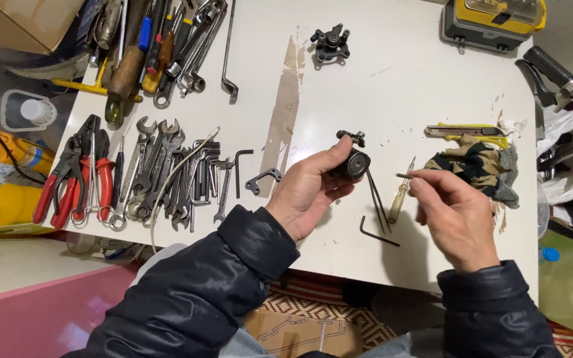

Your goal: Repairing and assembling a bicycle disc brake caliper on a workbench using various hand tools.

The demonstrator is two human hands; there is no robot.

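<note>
My left hand point(308, 192) grips a small black round mechanical part point(354, 161) with a knobbed arm on top, held just above the white table point(392, 79). My right hand point(455, 209) pinches a thin dark metal rod point(406, 176) between thumb and fingers, its tip pointing left toward the black part, a short gap away. Below the hands lie a black hex key point(376, 233), two thin rods point(377, 195) and a small screwdriver with a clear yellowish handle point(399, 199).
Spanners and hex keys point(174, 179) and red-handled pliers point(74, 176) lie at the left. More tools point(160, 46) pile at the back left. A black caliper part point(330, 43) sits at the back, a yellow case point(492, 23) far right, a utility knife point(465, 131) and rag point(482, 166) beside my right hand.
</note>
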